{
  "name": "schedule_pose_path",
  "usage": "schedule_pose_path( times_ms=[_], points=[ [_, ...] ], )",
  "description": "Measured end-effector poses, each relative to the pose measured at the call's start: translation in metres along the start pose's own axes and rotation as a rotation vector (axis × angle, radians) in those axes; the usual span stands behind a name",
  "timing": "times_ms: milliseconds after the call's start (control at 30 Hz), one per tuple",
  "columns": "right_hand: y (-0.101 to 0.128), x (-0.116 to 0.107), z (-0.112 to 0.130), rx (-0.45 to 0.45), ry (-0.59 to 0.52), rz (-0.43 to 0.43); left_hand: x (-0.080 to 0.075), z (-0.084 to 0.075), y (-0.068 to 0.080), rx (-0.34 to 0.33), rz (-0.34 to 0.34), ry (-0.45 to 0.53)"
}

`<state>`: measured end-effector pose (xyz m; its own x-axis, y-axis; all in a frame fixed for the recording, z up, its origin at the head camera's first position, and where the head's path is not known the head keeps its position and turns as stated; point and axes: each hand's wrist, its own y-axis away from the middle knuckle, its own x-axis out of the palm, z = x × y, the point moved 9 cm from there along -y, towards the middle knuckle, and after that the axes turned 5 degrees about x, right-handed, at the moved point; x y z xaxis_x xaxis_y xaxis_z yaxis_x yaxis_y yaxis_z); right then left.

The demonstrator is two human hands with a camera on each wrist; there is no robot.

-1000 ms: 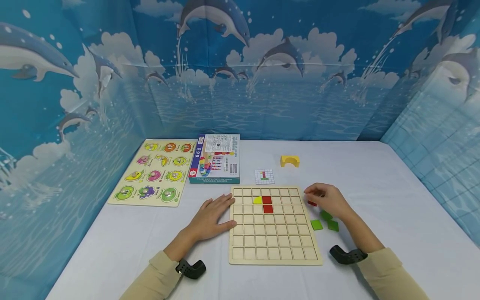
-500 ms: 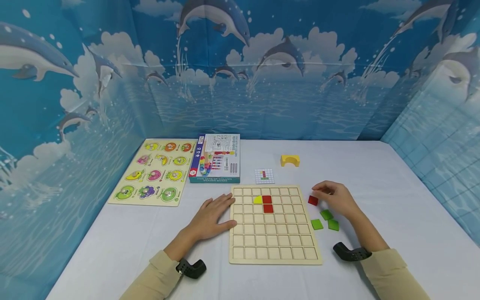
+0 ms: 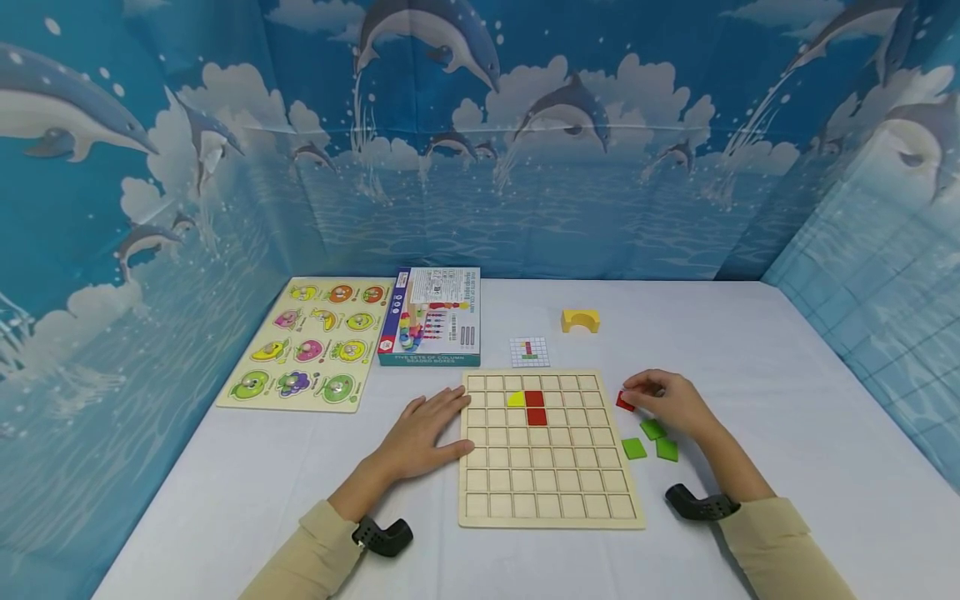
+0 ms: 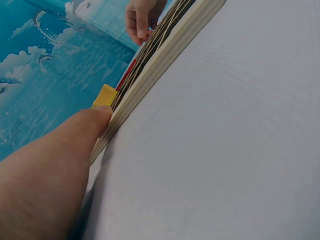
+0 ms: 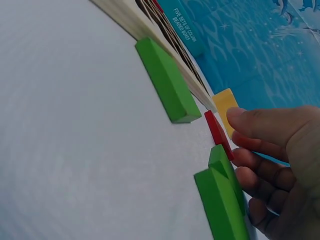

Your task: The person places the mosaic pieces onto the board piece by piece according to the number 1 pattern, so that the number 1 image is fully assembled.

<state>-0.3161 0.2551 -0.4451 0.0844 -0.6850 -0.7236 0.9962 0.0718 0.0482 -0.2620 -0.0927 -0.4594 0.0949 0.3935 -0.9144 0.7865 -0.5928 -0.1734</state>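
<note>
The red tile (image 3: pixel 625 402) lies just off the right edge of the grid board (image 3: pixel 550 500), level with the board's second row, and it sits at the very tips of my right hand (image 3: pixel 667 404), on the side of my fingers that faces the board. In the right wrist view my thumb (image 5: pixel 260 122) comes down onto the tile's upper edge while my curled fingers (image 5: pixel 260 160) close in from beneath it, so I read this as a pinch on the tile, which looks tipped up on one edge and not flat on the cloth. Its thin, flat face runs roughly parallel to the board's right edge.

My right hand is far the nearer one; the wrist lies back and away from the board, the forearm slanting toward the board's near right corner. Three green tiles (image 3: pixel 651 442) lie beside that corner side of my hand, between my wrist and the board, one touching or nearly touching my lower fingers.

My left hand (image 3: pixel 423 433) rests flat against the board's left edge, fingers straight and spread, holding nothing, just bracing the wood. On the board, two red tiles (image 3: pixel 535 408) already sit stacked in a column near its far side, with a yellow piece (image 3: pixel 515 400) touching their left
</note>
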Motion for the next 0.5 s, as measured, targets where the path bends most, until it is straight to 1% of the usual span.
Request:
schedule_pose_path(
  times_ms=[233, 500],
  points=[
    [-0.0009, 0.0057, -0.0018, -0.018, 0.048, 0.017, -0.0008, -0.0001, 0.0004, -0.001, -0.005, -0.005],
    [-0.0004, 0.0076, -0.0034, -0.026, 0.064, 0.012, -0.0032, -0.0036, 0.0004, 0.019, -0.025, 0.003]
  ],
)
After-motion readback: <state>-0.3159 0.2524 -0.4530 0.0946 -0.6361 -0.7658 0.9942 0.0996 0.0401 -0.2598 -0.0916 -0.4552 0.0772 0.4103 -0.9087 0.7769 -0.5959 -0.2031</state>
